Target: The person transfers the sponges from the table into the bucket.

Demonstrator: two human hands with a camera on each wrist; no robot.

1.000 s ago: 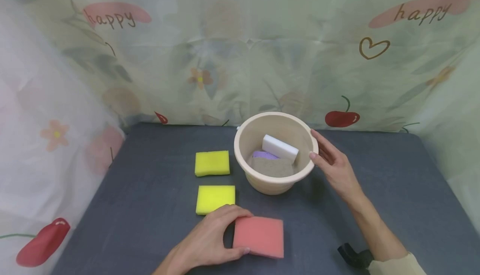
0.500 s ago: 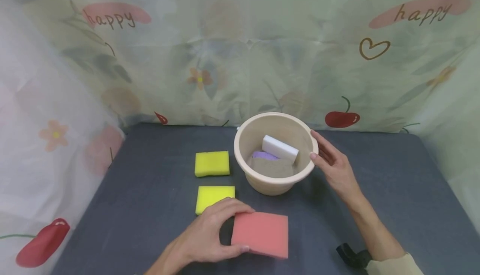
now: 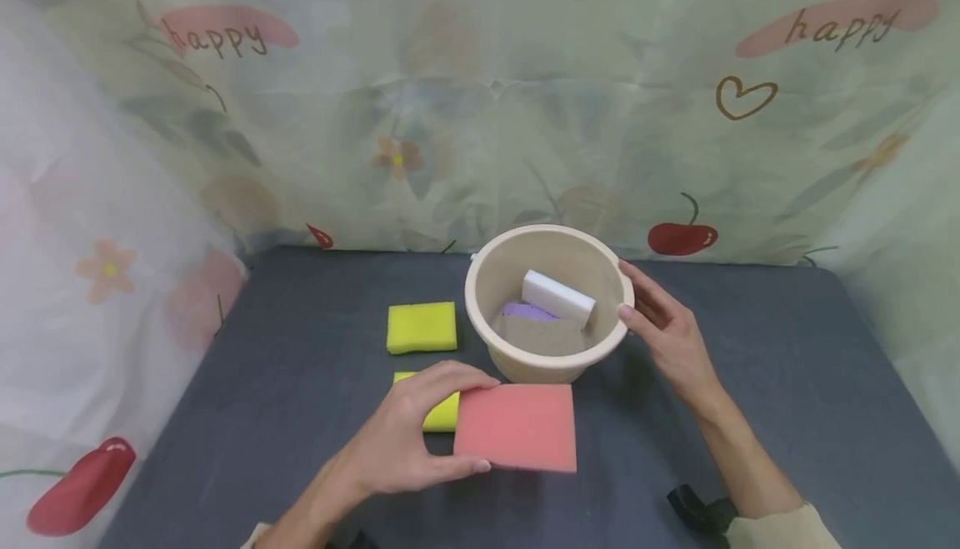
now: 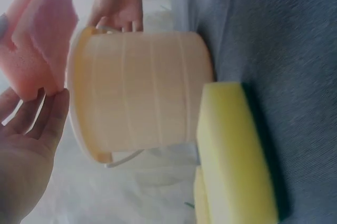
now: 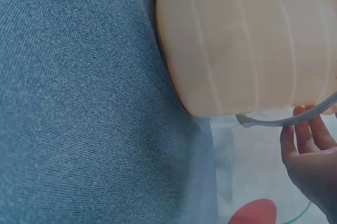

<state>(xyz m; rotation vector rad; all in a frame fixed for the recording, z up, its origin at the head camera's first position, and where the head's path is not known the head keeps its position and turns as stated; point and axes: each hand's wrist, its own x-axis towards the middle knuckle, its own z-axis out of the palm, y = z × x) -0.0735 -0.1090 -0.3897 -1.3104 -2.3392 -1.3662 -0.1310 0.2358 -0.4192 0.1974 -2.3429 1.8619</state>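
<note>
My left hand (image 3: 405,428) pinches a pink sponge (image 3: 517,428) by its left side, fingers at the far edge and thumb at the near one. In the left wrist view this sponge (image 4: 47,34) is off the table, close to the rim of the beige bucket (image 4: 142,90). My right hand (image 3: 671,345) grips the right rim of that upright bucket (image 3: 536,372), thumb on top and fingers outside. Inside lie a white block (image 3: 558,297), a purple piece (image 3: 527,311) and a grey-brown block (image 3: 542,336). The right wrist view shows the bucket's handle (image 5: 274,123) against my fingers.
Left of the bucket lies a yellow sponge (image 3: 422,328). Nearer, a second yellow sponge (image 3: 442,416) is partly covered by my left hand; its underside is dark green in the left wrist view. A printed curtain (image 3: 495,116) hangs behind the dark table (image 3: 300,366).
The pink sponge has risen off the table and moved forward toward the bucket in my left hand, which now covers more of the nearer yellow sponge. Bucket and right hand stay put.
</note>
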